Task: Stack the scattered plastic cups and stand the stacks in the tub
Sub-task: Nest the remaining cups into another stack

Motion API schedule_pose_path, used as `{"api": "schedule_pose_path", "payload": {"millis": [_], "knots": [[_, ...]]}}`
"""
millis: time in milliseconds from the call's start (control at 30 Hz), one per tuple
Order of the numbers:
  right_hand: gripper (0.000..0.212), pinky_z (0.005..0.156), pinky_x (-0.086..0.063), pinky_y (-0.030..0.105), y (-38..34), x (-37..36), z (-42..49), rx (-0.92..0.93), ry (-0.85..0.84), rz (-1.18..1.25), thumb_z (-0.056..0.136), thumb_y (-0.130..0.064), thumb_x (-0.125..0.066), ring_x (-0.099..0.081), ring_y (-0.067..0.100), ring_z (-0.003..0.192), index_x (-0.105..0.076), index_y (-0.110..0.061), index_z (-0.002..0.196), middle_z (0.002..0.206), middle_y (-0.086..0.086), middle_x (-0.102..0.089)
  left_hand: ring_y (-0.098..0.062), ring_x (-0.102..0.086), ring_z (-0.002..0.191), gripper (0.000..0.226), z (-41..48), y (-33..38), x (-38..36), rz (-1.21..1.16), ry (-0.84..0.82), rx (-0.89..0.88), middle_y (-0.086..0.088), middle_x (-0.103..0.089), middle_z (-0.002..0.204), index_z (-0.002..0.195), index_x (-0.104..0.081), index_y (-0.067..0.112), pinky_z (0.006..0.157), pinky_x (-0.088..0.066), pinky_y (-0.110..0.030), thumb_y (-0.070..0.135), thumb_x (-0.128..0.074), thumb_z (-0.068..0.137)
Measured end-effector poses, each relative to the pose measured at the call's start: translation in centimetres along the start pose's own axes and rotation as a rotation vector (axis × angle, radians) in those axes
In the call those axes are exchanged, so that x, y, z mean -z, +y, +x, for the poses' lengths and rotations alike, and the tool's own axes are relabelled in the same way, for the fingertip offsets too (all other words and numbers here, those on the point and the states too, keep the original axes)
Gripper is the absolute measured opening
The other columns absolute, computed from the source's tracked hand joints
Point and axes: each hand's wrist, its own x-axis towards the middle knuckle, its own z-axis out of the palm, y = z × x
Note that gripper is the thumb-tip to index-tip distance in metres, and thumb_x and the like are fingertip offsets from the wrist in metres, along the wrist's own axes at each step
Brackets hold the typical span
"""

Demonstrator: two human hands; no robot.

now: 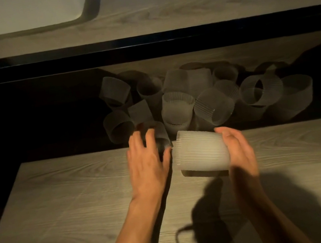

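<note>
In the head view, the right hand (238, 151) is clamped on a frosted, ribbed, translucent plastic cup (200, 152). It holds the cup on its side, seemingly just clear of the pale wood-grain table (62, 199), to judge by the shadow beneath. One end sits in the palm and the other points at the left hand (147, 161), a sideways hold that looks meant to offer the cup for nesting with another. Whether it is one cup or several already nested, I cannot tell. The left hand is stretched out to the table's far edge, fingers spread over a darker, shadowed translucent cup (161, 137). Blur hides whether they have closed on it or only touch it. Beyond that edge, on a lower dark surface, lies the heap of loose translucent ribbed cups (214, 106), touching one another and tipped every way. Most of the stacking is probably ahead. The white plastic tub (23, 15) stands well apart at the far upper left on a further wooden surface, with its inside out of sight. A thin dark cable (179, 242) curls on the table near the forearms.
</note>
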Motion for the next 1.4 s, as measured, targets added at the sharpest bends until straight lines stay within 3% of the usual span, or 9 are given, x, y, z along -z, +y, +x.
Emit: {"api": "schedule_pose_path", "payload": {"millis": [233,367,467,633,867,1000,1167,1267,1400], "knots": [[0.024,0.051,-0.045,0.007,-0.1,0.2,0.3,-0.015,-0.006,-0.006,0.104,-0.025,-0.043,-0.058,-0.011,0.075,-0.058,-0.019,0.122,0.106,-0.007,-0.054,0.005,-0.053,0.116,0.057,-3.5,-0.3,3.9,-0.778,0.007,0.227,0.020,-0.051,0.129,0.141,-0.034,0.037,0.092,-0.049,-0.022,0.035,-0.060,0.090],[0.035,0.059,-0.045,0.005,-0.3,0.0,-0.2,0.054,-0.084,-0.078,0.098,-0.035,-0.049,-0.058,-0.018,0.074,-0.062,-0.015,0.123,0.104,-0.012,-0.059,0.001,-0.060,0.101,0.054,-4.9,-0.2,4.3,-1.216,-0.153,0.246,0.006,-0.057,0.123,0.136,-0.047,0.028,0.073,-0.052,-0.018,0.042,-0.048,0.084],[0.045,0.063,-0.048,0.009,-0.1,-0.1,-0.5,0.033,-0.209,-0.110,0.087,-0.042,-0.047,-0.062,-0.011,0.081,-0.062,-0.020,0.123,0.110,-0.008,-0.061,-0.011,-0.057,0.116,0.055,-5.6,-0.2,3.1,-1.142,-0.210,0.190,0.007,-0.058,0.130,0.133,-0.050,0.033,0.087,-0.047,-0.021,0.054,-0.040,0.084],[0.035,0.066,-0.050,0.013,0.1,0.4,-0.8,-0.009,-0.210,-0.078,0.089,-0.042,-0.050,-0.064,-0.009,0.084,-0.063,-0.028,0.118,0.109,-0.013,-0.062,0.001,-0.056,0.102,0.045,-6.2,1.6,2.7,-1.187,0.012,0.344,0.026,-0.058,0.111,0.122,-0.046,0.037,0.083,-0.043,-0.021,0.054,-0.043,0.081],[0.027,0.058,-0.047,0.009,1.1,0.3,-1.4,-0.034,-0.115,-0.068,0.103,-0.027,-0.044,-0.061,-0.012,0.078,-0.061,-0.023,0.124,0.110,-0.010,-0.059,-0.010,-0.050,0.128,0.059,-7.1,4.8,1.1,-1.270,-0.163,0.330,0.008,-0.048,0.144,0.139,-0.045,0.042,0.099,-0.045,-0.028,0.063,-0.037,0.085],[0.034,0.068,-0.050,0.019,0.6,1.8,-1.2,-0.048,-0.048,-0.005,0.097,-0.040,-0.050,-0.064,0.001,0.090,-0.062,-0.026,0.126,0.117,-0.006,-0.062,-0.004,-0.049,0.130,0.049,-4.5,4.1,1.4,-1.106,-0.061,0.268,0.012,-0.050,0.142,0.140,-0.047,0.036,0.106,-0.042,-0.032,0.055,-0.038,0.096],[0.034,0.071,-0.051,0.029,-0.2,3.1,-0.4,-0.058,0.030,0.033,0.091,-0.048,-0.056,-0.061,0.010,0.099,-0.063,-0.032,0.120,0.112,-0.012,-0.060,-0.019,-0.051,0.118,0.053,1.3,5.0,1.4,-0.420,0.066,0.085,-0.006,-0.042,0.135,0.143,-0.041,0.021,0.099,-0.050,-0.036,0.043,-0.058,0.097],[0.031,0.079,-0.052,0.037,-0.2,3.4,-0.2,-0.072,0.062,0.066,0.089,-0.050,-0.053,-0.061,0.018,0.102,-0.066,-0.035,0.112,0.109,-0.011,-0.064,-0.026,-0.066,0.093,0.059,3.9,5.7,0.1,-0.376,-0.089,0.216,-0.016,-0.062,0.118,0.121,-0.058,0.017,0.085,-0.059,-0.043,0.063,-0.061,0.085],[0.032,0.087,-0.054,0.047,-0.5,4.0,-0.1,-0.079,0.076,0.067,0.082,-0.052,-0.050,-0.060,0.021,0.103,-0.066,-0.040,0.107,0.107,-0.014,-0.063,-0.021,-0.068,0.082,0.031,4.4,5.6,-0.3,-0.428,-0.041,0.281,-0.002,-0.070,0.091,0.101,-0.060,0.019,0.083,-0.059,-0.043,0.040,-0.076,0.085]]}}
